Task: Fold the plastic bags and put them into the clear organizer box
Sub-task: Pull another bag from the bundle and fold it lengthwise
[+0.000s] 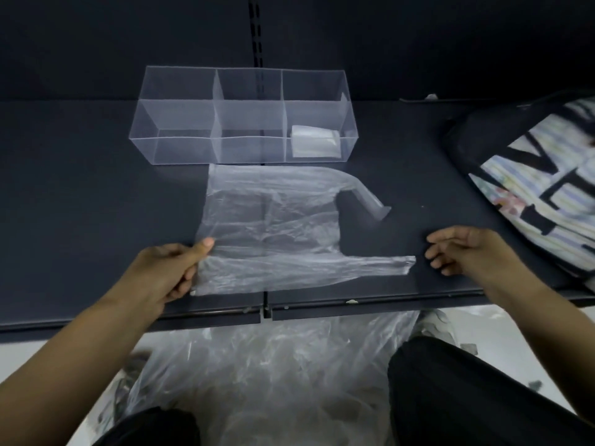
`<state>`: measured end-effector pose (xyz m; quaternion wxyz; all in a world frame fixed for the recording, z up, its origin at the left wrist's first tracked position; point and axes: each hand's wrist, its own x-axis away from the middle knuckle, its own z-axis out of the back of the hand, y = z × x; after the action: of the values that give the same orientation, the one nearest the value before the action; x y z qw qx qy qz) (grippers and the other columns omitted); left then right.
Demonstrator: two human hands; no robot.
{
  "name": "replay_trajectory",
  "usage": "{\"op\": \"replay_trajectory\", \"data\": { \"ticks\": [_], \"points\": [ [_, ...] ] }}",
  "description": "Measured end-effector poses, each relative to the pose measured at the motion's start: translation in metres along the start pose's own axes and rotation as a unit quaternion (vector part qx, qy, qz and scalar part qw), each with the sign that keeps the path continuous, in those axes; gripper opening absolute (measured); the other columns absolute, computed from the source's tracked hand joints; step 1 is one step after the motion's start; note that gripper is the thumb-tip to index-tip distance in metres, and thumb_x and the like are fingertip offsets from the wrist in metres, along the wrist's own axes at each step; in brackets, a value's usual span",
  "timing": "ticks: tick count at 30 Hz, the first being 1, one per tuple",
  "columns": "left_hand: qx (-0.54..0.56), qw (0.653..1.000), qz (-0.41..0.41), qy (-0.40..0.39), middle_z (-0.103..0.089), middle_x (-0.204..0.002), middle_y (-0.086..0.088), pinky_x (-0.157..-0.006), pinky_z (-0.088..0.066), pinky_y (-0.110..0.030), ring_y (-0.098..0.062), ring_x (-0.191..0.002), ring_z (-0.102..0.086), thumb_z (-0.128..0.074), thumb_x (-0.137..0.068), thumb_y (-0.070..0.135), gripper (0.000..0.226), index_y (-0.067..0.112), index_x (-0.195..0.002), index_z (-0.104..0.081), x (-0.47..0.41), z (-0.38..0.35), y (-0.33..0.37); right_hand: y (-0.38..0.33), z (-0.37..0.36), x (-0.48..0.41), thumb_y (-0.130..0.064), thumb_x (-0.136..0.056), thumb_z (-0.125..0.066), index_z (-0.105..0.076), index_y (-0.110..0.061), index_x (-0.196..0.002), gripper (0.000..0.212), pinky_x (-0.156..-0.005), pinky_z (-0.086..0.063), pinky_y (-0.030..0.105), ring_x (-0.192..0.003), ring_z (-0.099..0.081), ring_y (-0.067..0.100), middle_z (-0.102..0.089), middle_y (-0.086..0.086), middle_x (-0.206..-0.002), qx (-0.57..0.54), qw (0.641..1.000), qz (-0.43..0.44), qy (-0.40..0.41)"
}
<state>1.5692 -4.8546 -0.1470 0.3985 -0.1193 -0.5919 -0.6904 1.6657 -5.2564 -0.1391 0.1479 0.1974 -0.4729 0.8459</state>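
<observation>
A clear plastic bag (273,226) lies spread flat on the dark shelf (96,204), its two handles pointing right. My left hand (174,272) pinches the bag's near left edge, thumb on top. Just past the near handle's end, my right hand (463,252) hovers with fingers loosely curled and holds nothing. Behind the bag stands the clear organizer box (180,123) with three compartments. A folded bag (315,141) lies in the right compartment; the other two hold nothing.
A large black tote with printed letters (531,175) lies on the shelf at the right. Below the shelf's front edge, a heap of clear plastic bags (273,365) sits on the floor between my knees.
</observation>
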Motion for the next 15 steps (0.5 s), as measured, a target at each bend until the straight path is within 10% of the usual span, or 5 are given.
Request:
{"op": "replay_trajectory", "data": {
  "ticks": [6,10,15],
  "points": [
    [-0.109,0.992,0.001,-0.062,-0.04,-0.039,-0.003,-0.034,-0.029,-0.016,-0.012,-0.033,-0.035,-0.057,-0.066,0.074,0.065,0.017,-0.036,-0.048,0.018,0.01,-0.009,-0.006,-0.014,0.021,-0.062,-0.079,-0.061,-0.069,-0.017,-0.071,0.046,-0.055,-0.045,0.027,-0.052,-0.061,0.007,-0.068,-0.004,-0.06,0.168,0.986,0.014,0.014],
    [-0.101,0.985,0.029,-0.135,-0.052,-0.05,-0.003,-0.036,-0.035,-0.017,-0.011,-0.039,-0.046,-0.074,-0.057,0.054,0.038,0.018,-0.05,-0.063,0.023,0.019,-0.018,-0.004,-0.024,0.032,-0.035,-0.081,-0.073,-0.072,-0.018,-0.064,0.024,-0.061,-0.045,0.026,-0.061,-0.062,0.006,-0.067,-0.004,-0.063,0.168,0.984,0.058,0.004],
    [-0.08,0.988,0.052,-0.118,-0.071,-0.067,-0.008,-0.041,-0.045,-0.016,-0.012,-0.05,-0.063,-0.076,-0.061,0.042,0.025,0.019,-0.067,-0.076,0.024,0.018,-0.028,-0.015,-0.019,0.024,-0.012,-0.092,-0.061,-0.068,-0.014,-0.079,0.015,-0.058,-0.044,0.017,-0.062,-0.058,0.004,-0.068,-0.001,-0.073,-0.156,0.985,-0.071,-0.022]
  ]
}}
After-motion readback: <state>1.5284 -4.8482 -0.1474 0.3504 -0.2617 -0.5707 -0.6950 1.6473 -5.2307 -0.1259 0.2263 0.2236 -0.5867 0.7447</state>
